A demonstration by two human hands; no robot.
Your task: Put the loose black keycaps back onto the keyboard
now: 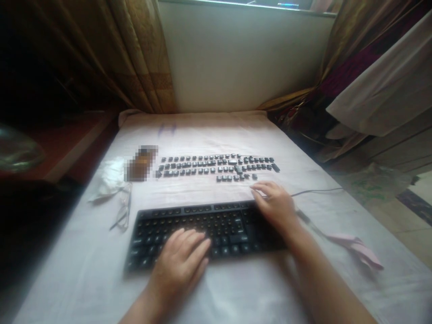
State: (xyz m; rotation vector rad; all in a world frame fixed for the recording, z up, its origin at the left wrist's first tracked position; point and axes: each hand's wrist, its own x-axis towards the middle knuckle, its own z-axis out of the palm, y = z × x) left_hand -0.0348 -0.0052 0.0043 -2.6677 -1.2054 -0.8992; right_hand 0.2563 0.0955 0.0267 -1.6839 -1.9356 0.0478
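A black keyboard (216,227) lies on a white cloth, most of its key sockets bare. My left hand (182,261) rests flat on its lower middle part, fingers stretched out and together. At the keyboard's upper right corner, my right hand (275,204) reaches over, fingers curled toward the far edge; whether it pinches a keycap is not visible. Beyond the keyboard, several loose black keycaps (218,166) are laid out in rows.
The white cloth (84,270) covers the table. A pair of glasses (123,211), a crumpled white wrapper (108,177) and a brown blurred object (141,163) lie at the left. The keyboard's cable (317,191) and a pink cloth (357,247) are at the right. Curtains hang behind.
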